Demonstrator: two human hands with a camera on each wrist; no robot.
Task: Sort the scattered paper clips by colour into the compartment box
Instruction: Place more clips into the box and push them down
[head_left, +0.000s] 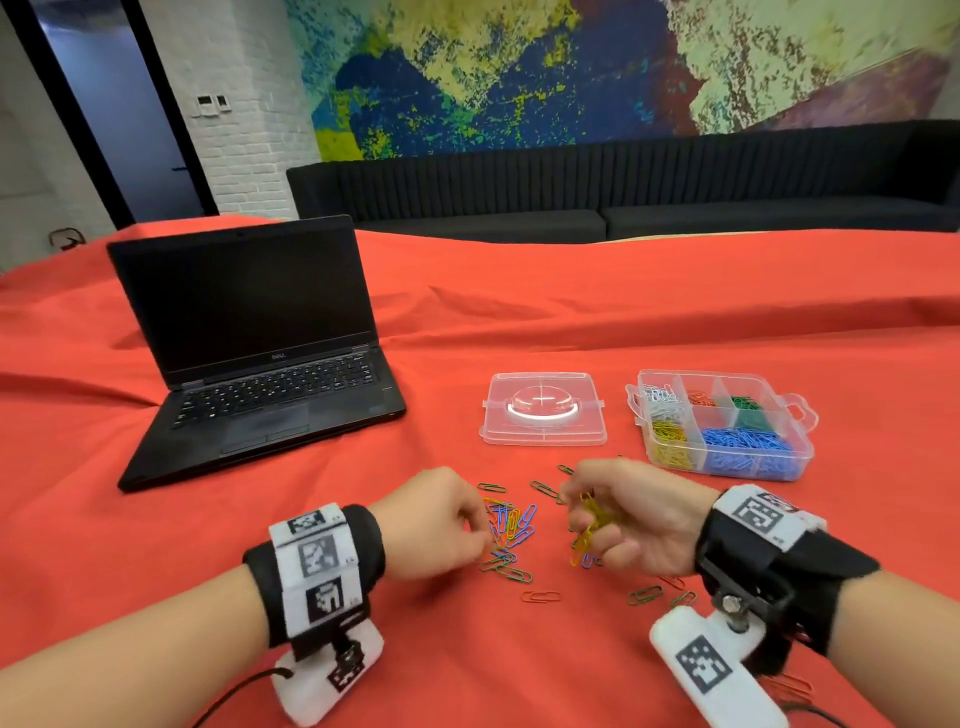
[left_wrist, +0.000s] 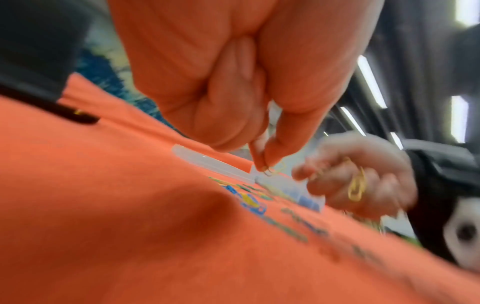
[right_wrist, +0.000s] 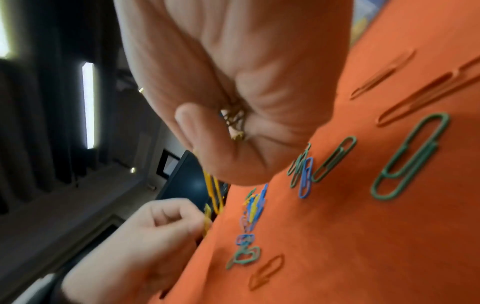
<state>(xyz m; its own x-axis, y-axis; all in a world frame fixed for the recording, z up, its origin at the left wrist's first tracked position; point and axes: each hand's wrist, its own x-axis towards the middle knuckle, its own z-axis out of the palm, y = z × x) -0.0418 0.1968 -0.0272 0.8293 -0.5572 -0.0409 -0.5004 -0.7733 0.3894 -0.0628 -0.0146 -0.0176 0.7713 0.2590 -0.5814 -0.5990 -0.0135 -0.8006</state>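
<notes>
Clutching a bunch of yellow clips (head_left: 587, 525), the right hand (head_left: 631, 519) hovers over the cloth (head_left: 467, 649). The left hand (head_left: 436, 519) pinches one yellow clip (left_wrist: 271, 171).

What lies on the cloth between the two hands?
In the head view, a loose cluster of mixed-colour paper clips, mostly blue, yellow and green, lies on the red cloth between the left hand and the right hand.

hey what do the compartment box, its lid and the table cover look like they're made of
Compartment box: seemingly clear hard plastic, glossy; the sorted clips show through its walls.
Lid: the same clear plastic by the look, with a shiny moulded dome.
Table cover: woven cloth, matte orange-red; it lies in soft folds and wrinkles.
</notes>
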